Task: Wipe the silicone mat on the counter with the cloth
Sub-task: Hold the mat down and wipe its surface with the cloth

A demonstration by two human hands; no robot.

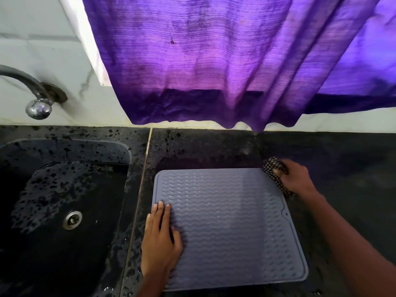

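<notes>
Right hand (296, 179) grips cloth (275, 175) at mat's (231, 230) far-right corner; left hand (160, 241) flat.

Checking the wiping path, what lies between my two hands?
Head view: only bare ridged surface of the grey silicone mat between left hand and right hand.

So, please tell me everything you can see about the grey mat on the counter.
The silicone mat is blue-grey, roughly square with rounded corners, a raised rim and wavy ridges across its surface. It looks soft and rubbery. It lies flat on the dark counter, just right of the sink. The left hand presses flat on its left edge. The right hand holds a checked cloth at its far right corner.
</notes>
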